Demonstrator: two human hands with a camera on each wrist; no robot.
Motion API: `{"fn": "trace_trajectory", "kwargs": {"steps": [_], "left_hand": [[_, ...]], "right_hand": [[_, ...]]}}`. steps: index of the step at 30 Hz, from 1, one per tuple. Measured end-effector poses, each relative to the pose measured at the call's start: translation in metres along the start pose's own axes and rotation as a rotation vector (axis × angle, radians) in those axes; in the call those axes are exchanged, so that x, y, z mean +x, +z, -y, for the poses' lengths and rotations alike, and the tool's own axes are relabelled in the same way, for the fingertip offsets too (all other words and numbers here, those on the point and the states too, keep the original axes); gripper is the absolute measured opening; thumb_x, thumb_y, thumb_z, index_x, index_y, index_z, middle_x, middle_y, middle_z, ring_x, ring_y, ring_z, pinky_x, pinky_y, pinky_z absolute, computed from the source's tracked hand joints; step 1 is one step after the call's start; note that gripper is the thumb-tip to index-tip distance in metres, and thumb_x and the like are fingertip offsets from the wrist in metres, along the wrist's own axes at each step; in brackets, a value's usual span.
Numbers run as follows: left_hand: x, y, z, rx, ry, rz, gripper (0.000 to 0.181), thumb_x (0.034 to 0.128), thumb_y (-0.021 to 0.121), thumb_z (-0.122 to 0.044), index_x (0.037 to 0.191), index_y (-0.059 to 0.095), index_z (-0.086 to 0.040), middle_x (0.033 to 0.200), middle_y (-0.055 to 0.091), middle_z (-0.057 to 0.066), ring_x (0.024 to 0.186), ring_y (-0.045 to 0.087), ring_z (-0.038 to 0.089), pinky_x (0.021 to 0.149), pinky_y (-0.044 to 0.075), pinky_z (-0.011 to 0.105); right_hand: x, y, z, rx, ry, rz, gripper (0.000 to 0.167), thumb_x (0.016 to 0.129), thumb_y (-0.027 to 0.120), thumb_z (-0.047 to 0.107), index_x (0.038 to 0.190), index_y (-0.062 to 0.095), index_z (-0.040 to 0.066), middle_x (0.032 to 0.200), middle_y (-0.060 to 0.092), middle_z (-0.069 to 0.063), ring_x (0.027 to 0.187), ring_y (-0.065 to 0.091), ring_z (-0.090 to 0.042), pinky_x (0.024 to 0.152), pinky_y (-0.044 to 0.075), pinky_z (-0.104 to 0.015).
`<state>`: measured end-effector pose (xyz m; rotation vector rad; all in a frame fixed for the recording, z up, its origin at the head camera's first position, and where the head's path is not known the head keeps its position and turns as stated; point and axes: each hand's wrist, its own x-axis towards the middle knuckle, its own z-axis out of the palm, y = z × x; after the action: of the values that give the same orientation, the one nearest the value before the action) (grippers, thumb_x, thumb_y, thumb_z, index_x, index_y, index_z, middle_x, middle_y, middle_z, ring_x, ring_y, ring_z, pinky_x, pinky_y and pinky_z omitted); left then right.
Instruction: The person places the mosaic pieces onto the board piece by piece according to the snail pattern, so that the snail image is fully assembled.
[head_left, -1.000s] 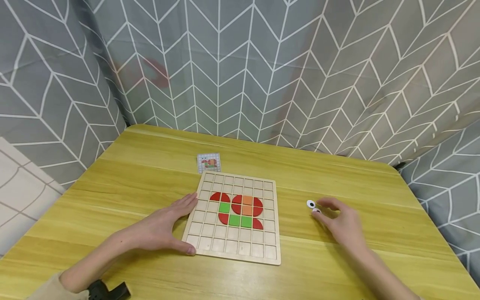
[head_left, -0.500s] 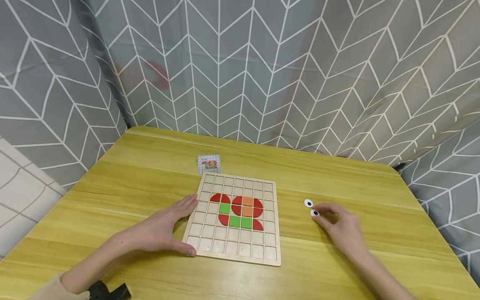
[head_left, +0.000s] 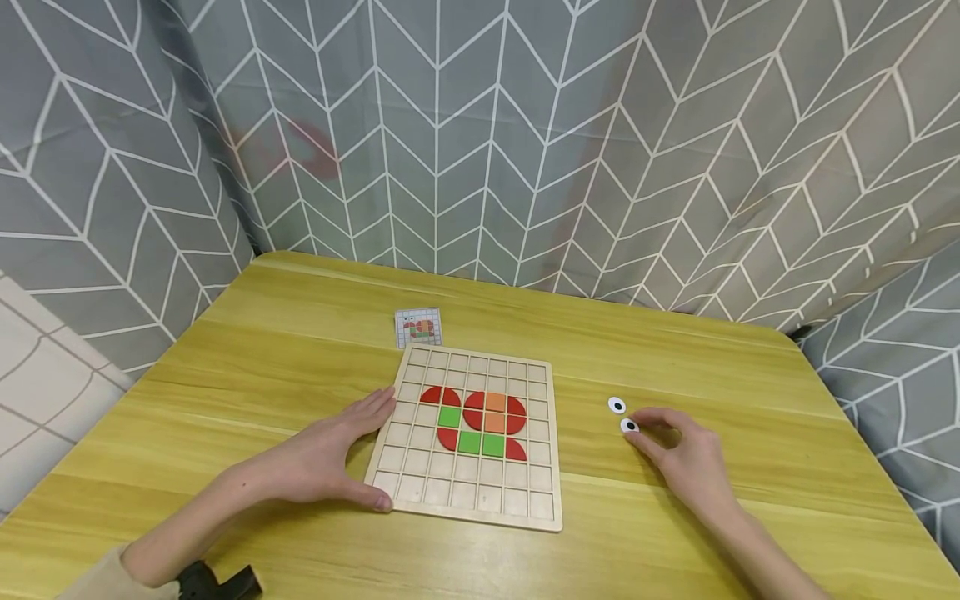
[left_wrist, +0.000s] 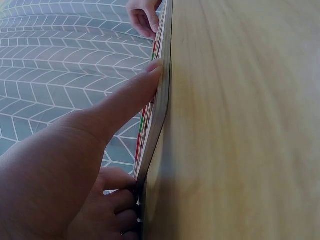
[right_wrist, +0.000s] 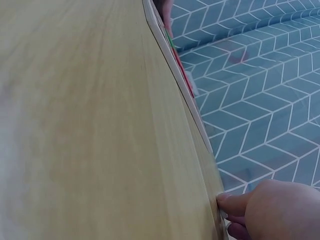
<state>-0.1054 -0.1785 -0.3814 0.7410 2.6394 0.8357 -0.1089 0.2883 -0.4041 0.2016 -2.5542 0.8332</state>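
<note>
In the head view a square wooden grid board (head_left: pixel 466 492) lies on the table, with red, green and orange pieces set in its middle cells. My left hand (head_left: pixel 318 454) rests along the board's left side, thumb stretched out to the near left corner and fingertips touching the left edge. Over to the right, my right hand (head_left: pixel 686 458) pinches a round white eye piece (head_left: pixel 629 426) with a black pupil between thumb and index finger. A second eye piece (head_left: pixel 617 405) lies just beyond it, untouched. In the right wrist view the thumb (right_wrist: pixel 232 204) is down at the tabletop.
A small picture card (head_left: pixel 418 326) with a gridded coloured figure lies just behind the board. The wooden table (head_left: pixel 315 533) ends at a grey patterned curtain (head_left: pixel 480 150). A black device (head_left: pixel 217 582) is at the left wrist.
My right hand has shifted the two eye pieces slightly left, and they now lie a little farther apart. The left hand and the board have stayed in place.
</note>
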Motion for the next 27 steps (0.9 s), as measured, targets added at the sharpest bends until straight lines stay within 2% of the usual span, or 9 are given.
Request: {"fn": "trace_trajectory", "kwargs": {"steps": [11,20,23,27], "left_hand": [[-0.001,0.001,0.0,-0.009,-0.003,0.003,0.127,0.0665,0.075,-0.075,0.158,0.024,-0.003,0.168,0.012,0.011,0.152,0.015,0.039,0.118,0.022,0.063],[0.0,0.001,0.0,-0.006,0.0,0.007,0.127,0.0668,0.074,-0.075,0.158,0.024,-0.003,0.168,0.012,0.011,0.153,0.015,0.038,0.119,0.022,0.061],[0.0,0.001,0.0,-0.005,0.0,0.009,0.127,0.0668,0.074,-0.076,0.158,0.024,-0.003,0.168,0.012,0.011,0.153,0.015,0.038,0.118,0.023,0.061],[0.0,0.001,0.0,-0.006,0.001,0.007,0.127,0.0665,0.074,-0.077,0.158,0.024,-0.003,0.168,0.012,0.01,0.153,0.016,0.037,0.118,0.024,0.061]], "right_hand": [[-0.001,0.001,-0.002,0.005,0.017,-0.005,0.024,0.075,0.088,0.015,0.096,0.077,0.015,0.092,0.078,0.003,0.09,0.062,0.013,0.084,0.04,-0.001],[0.0,0.002,-0.001,0.016,-0.001,-0.017,0.022,0.075,0.088,0.013,0.095,0.077,0.015,0.09,0.077,0.003,0.088,0.061,0.014,0.083,0.041,0.0],[0.0,0.0,0.005,0.015,0.023,-0.015,0.023,0.076,0.088,0.016,0.096,0.078,0.018,0.09,0.077,0.004,0.088,0.061,0.011,0.08,0.042,-0.002],[0.005,-0.006,0.025,-0.007,0.05,0.016,0.025,0.078,0.087,0.025,0.101,0.077,0.025,0.095,0.076,0.009,0.091,0.062,0.002,0.079,0.044,-0.008]]}}
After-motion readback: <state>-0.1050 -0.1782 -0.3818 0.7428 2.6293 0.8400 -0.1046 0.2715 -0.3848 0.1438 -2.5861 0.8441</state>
